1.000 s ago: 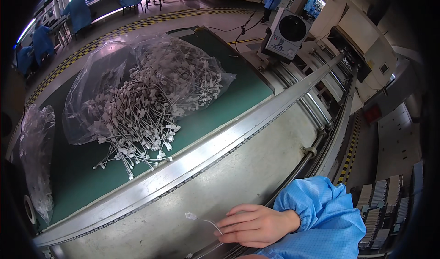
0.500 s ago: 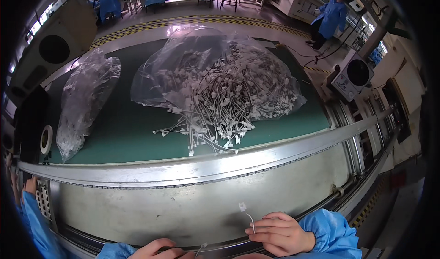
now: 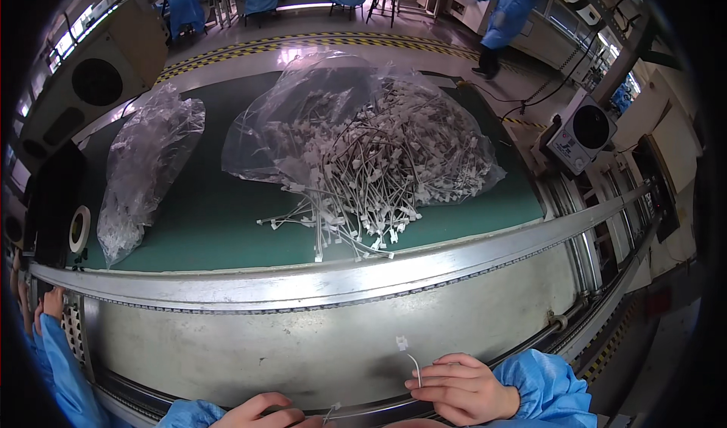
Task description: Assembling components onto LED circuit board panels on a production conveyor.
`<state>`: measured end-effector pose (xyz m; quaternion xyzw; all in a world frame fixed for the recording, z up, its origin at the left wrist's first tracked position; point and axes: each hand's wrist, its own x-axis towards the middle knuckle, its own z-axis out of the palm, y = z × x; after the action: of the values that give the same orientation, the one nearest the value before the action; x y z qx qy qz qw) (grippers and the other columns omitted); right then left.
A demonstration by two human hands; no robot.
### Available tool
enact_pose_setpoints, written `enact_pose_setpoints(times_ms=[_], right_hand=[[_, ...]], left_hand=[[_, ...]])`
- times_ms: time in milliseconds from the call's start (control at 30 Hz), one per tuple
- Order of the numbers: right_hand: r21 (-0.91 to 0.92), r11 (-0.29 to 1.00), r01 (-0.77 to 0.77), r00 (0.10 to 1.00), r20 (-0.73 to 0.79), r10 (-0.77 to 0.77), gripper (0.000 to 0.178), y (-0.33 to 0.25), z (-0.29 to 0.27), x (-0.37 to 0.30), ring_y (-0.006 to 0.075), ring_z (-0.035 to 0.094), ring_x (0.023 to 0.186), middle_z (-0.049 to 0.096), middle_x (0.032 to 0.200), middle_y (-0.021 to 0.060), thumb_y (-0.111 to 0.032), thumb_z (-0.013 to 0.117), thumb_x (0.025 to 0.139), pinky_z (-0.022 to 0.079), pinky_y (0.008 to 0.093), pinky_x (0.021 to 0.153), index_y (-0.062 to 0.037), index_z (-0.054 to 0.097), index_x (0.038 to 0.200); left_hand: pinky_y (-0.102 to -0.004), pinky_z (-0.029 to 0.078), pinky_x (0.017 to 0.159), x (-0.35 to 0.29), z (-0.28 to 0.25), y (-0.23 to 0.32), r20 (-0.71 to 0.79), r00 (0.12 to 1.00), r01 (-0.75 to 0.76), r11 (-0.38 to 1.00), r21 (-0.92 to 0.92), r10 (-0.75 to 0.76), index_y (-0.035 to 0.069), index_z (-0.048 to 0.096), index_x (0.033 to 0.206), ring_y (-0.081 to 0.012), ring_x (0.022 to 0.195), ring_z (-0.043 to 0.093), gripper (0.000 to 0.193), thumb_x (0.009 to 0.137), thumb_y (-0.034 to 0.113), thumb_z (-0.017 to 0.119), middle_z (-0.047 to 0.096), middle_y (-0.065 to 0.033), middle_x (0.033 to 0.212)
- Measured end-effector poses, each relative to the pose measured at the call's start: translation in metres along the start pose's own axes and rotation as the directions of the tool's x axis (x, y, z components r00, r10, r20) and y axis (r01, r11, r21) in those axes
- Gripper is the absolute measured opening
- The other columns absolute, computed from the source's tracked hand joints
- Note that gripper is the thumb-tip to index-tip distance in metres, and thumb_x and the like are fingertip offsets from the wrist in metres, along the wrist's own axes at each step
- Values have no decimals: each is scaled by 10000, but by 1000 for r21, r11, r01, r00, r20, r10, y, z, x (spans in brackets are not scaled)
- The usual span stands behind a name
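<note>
Above the near rail, my right hand (image 3: 469, 389) is closed, pinching a short wire between thumb and fingers. That connector cable (image 3: 415, 364) stands up from the fingertips and ends in a white plug. Left of it, at the lower edge, my left hand (image 3: 261, 413) is curled and partly cut off by the frame. A small white end of a second connector cable (image 3: 333, 407) pokes out at its fingertips. Farther off, a heap of grey-white connector cables (image 3: 379, 163) spills from an open clear plastic bag (image 3: 265, 125) on the green belt (image 3: 204, 224).
A metal rail (image 3: 227, 288) crosses between me and the belt. Another clear bag (image 3: 148, 171) lies at left, by a roll of tape (image 3: 79, 228). Boxy units with round dark openings flank the belt. Another person's hand (image 3: 53, 303) rests at the far left; people in blue work behind.
The person in blue at the back right has walked leftward. My view has shifted slightly; both my hands hold nearly the same place and grip.
</note>
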<state>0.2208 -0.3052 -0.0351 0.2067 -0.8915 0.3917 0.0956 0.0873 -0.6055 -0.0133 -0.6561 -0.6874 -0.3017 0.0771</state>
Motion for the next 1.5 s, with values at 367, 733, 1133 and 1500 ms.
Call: enact_pose_setpoints(times_ms=[367, 733, 1133, 1500], right_hand=[[3, 999, 38, 999, -18, -38, 226, -5, 1, -1, 331, 695, 1069, 735, 1145, 150, -28, 642, 881, 534, 454, 923, 6, 704, 1095], [0, 994, 107, 993, 48, -107, 184, -6, 3, 1, 319, 701, 1073, 741, 1143, 140, -75, 712, 888, 538, 451, 907, -10, 711, 1061], [-14, 995, 94, 995, -12, -94, 182, -6, 3, 2, 304, 726, 1006, 746, 1079, 149, -70, 762, 854, 548, 434, 873, -10, 720, 1021], [-7, 997, 74, 997, 9, -74, 179, -6, 1, 5, 319, 718, 989, 740, 1092, 174, -54, 721, 861, 548, 443, 878, 23, 719, 1022]], left_hand=[[-397, 530, 759, -1, -4, 1, -33, 999, -6, 999, -49, 4, -23, 728, 1035, -243, 855, 624, 335, 719, 85, 697, 668, -113, 1003], [-377, 522, 752, -8, -3, 3, -62, 998, -19, 999, 25, 21, 7, 735, 1029, -210, 810, 603, 309, 729, 70, 693, 658, -80, 973], [-373, 523, 779, -7, 1, 0, -56, 998, -32, 999, 34, 34, 7, 721, 1012, -211, 833, 610, 269, 760, 97, 687, 662, -74, 971], [-388, 524, 787, -6, -3, -2, -45, 998, -35, 999, 12, 35, -13, 714, 1018, -229, 862, 618, 326, 737, 135, 643, 662, -92, 992]])
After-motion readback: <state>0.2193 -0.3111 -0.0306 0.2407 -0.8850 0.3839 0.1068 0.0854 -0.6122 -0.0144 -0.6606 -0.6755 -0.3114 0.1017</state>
